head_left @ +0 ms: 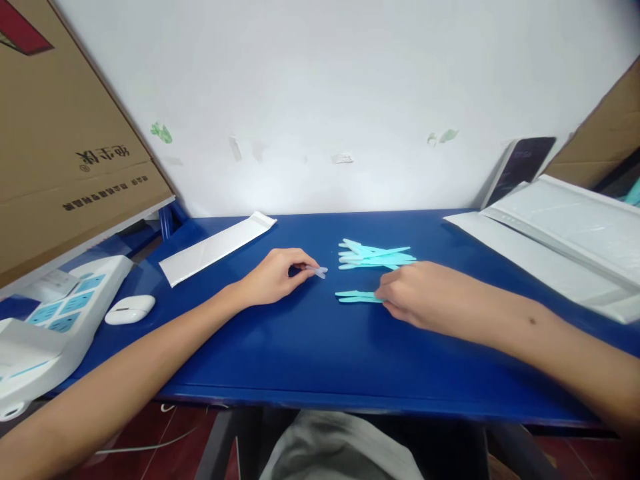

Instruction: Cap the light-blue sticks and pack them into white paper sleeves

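Note:
My left hand (280,275) pinches small translucent plastic pieces (320,271) between thumb and fingertips, just above the blue table. Over on the right, my right hand (411,293) has its fingers closed at the right end of a couple of slim teal plastic sticks (357,297), shaped like eyebrow razors. Their right ends are hidden by the fingers. Behind that hand lies a loose pile of several more teal sticks (373,255), crossing one another, with paler left tips.
On the blue table (300,360), a white sleeve (217,248) lies at the back left. A white earbud case (130,310) and power strip (85,313) sit left. White packaging (565,243) covers the right side, near a dark phone-like box (520,170). A cardboard box (75,120) rises at left.

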A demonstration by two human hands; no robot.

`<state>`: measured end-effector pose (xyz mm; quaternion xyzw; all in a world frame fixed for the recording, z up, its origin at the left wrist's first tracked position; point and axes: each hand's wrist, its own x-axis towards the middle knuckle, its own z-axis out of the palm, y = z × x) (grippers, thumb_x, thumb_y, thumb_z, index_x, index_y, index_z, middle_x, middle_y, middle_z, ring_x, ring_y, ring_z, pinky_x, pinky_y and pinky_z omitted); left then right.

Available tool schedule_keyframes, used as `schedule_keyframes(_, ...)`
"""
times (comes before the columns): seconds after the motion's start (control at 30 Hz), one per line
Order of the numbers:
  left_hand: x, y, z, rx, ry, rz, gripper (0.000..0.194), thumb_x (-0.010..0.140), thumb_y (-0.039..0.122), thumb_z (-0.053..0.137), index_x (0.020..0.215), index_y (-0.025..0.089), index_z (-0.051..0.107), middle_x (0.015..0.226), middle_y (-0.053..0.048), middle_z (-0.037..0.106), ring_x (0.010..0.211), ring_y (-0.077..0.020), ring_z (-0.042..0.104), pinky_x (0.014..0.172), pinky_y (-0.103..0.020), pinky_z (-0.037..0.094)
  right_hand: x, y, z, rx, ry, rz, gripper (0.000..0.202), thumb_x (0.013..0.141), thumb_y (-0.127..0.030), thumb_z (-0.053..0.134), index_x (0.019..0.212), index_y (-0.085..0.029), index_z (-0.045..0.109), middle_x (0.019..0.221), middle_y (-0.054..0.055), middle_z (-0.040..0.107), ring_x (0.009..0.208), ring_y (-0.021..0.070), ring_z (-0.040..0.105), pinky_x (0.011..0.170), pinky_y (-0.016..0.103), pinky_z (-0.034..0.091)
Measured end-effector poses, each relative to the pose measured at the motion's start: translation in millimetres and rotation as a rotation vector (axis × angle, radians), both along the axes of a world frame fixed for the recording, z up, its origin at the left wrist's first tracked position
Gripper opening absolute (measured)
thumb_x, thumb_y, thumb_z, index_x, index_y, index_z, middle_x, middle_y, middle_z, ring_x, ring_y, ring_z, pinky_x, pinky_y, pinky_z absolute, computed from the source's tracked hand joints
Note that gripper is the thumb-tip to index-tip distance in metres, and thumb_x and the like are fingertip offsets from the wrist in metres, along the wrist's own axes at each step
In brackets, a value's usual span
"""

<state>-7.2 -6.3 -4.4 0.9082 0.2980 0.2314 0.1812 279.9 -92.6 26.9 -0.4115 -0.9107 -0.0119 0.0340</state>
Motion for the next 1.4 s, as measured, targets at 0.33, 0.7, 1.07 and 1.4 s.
schedule_keyframes(0.33,-10,7,2.1,0.263,0.207,-0.065,0.03,0.102,0.03,0.048,0.116,0.019,0.072,0.103,-0.009,0.075,0.094,-0.0226,0.067,0.083,-0.033,0.05,-13,5,-7.5,0.039,-0.082,-0.023,0.021,0.093,-0.014,0.052,0.099,-0.015,0.072,0.092,0.01,0.071,0.079,0.0228,0.069,0.061,0.031,0.04)
schedule_keyframes(0.7,-12,9,5.1,0.197,0.276,-0.043,0.035,0.104,0.032,0.042,0.118,0.018,0.07,0.107,-0.011,0.065,0.102,-0.0242,0.061,0.09,-0.036,0.049,-6,14,-12.5,0.12,0.175,-0.087,0.029,0.102,-0.02,0.037,0.12,-0.013,0.059,0.11,0.012,0.067,0.081,0.0209,0.065,0.067,0.032,0.045)
schedule_keyframes(1.07,-5,3,9.3,0.328,0.485,-0.044,0.037,0.107,0.023,0.03,0.119,0.008,0.062,0.107,-0.015,0.059,0.096,-0.0247,0.054,0.086,-0.036,0.046,-8,18,-11.3,0.016,0.203,-0.142,0.025,0.102,-0.026,0.042,0.106,-0.018,0.066,0.101,0.008,0.07,0.083,0.0207,0.065,0.07,0.032,0.045)
schedule_keyframes(1.4,-3,-1,15.9,0.383,0.659,-0.045,0.032,0.107,0.021,0.025,0.11,0.011,0.056,0.104,-0.013,0.057,0.083,-0.0226,0.05,0.076,-0.035,0.04,-9,21,-9.2,-0.121,0.212,-0.219,0.022,0.095,-0.025,0.057,0.104,-0.022,0.076,0.107,0.005,0.076,0.095,0.0235,0.07,0.079,0.034,0.05)
